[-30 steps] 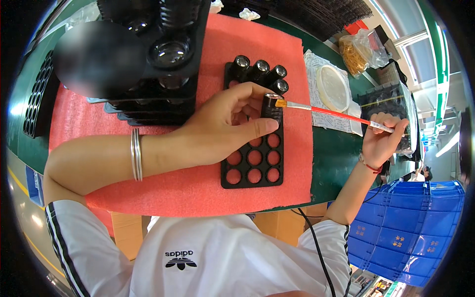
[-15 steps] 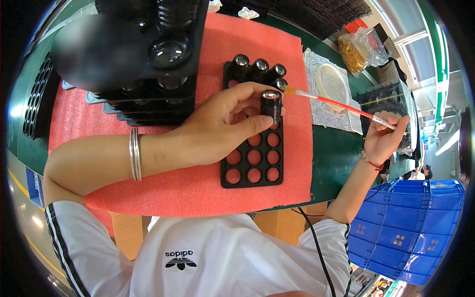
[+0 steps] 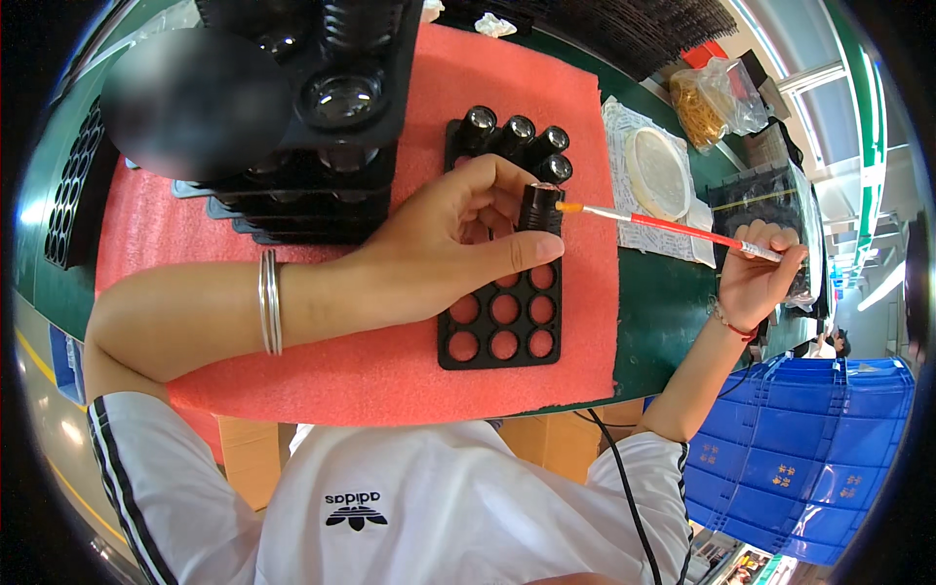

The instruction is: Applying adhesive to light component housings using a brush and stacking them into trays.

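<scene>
Between its thumb and fingers, my left hand (image 3: pixel 444 239) grips a small black lens barrel (image 3: pixel 537 212) with a shiny top. It is held nearly upright above a black tray (image 3: pixel 485 329) with round holes. In my right hand (image 3: pixel 753 283) is a thin paintbrush (image 3: pixel 678 231) with a red handle, gripped near its rear end. The brush's orange bristles meet or nearly touch the barrel's upper right side; I cannot tell which. Several similar lens barrels (image 3: pixel 518 130) stand in the far rows of the tray, and my left hand hides its middle rows.
The tray lies on a pink foam mat (image 3: pixel 370 385) on a green table (image 3: pixel 663 322). Stacked black trays (image 3: pixel 322 219) with large lenses rise at the left. At the right are a round pale dish (image 3: pixel 655 174) on printed paper, a bag of yellow pieces (image 3: pixel 704 109) and blue crates (image 3: pixel 790 448).
The brush tip has come down and left to the barrel's upper side. My left hand has turned the barrel slightly, and its thumb reaches farther across it.
</scene>
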The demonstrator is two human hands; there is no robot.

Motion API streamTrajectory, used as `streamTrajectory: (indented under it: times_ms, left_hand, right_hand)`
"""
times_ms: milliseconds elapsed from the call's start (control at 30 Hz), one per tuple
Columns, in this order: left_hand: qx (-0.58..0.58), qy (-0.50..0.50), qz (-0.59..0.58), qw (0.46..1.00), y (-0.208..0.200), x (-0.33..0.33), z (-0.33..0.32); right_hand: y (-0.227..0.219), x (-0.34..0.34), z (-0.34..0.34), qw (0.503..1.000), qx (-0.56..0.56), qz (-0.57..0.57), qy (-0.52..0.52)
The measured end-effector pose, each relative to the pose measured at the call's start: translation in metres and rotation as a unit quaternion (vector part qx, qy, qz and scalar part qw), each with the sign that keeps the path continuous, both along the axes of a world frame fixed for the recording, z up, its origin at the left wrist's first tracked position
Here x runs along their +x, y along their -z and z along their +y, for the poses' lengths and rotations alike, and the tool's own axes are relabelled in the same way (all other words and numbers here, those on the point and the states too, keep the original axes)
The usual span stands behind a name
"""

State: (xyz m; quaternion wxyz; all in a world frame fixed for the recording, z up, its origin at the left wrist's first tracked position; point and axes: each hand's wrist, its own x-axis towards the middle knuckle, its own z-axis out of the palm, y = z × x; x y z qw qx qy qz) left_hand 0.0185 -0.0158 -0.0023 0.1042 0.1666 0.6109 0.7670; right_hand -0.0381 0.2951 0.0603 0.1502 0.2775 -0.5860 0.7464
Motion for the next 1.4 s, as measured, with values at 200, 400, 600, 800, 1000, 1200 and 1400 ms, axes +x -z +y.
streamTrajectory:
  times_ms: [200,400,600,800,1000,1200,1400]
  left_hand:
    - [0.005,-0.005,-0.01,1.0,-0.002,0.001,0.0]
    - [0.011,0.012,-0.014,1.0,0.0,-0.001,-0.002]
    - [0.033,0.035,-0.037,0.998,-0.004,-0.001,-0.003]
    - [0.043,0.041,-0.029,0.998,-0.002,-0.001,-0.002]
    - [-0.015,0.034,-0.032,0.999,-0.016,0.002,-0.003]
    - [-0.011,0.041,-0.059,0.997,-0.017,0.003,-0.004]
    - [-0.006,0.027,-0.057,0.998,-0.017,0.003,-0.002]
  right_hand:
    - [-0.001,0.0,0.003,0.999,0.039,0.03,0.023]
    - [-0.003,0.001,0.005,0.997,0.065,0.038,0.029]
    - [-0.004,0.0,0.008,0.997,0.064,0.029,0.039]
    - [-0.006,0.0,0.014,0.999,-0.025,0.025,0.036]
    - [-0.014,-0.003,0.023,0.942,-0.018,0.108,0.319]
    - [-0.012,0.005,-0.003,0.759,0.204,0.185,0.59]
    - [-0.012,0.009,0.001,0.742,0.205,0.219,0.6]
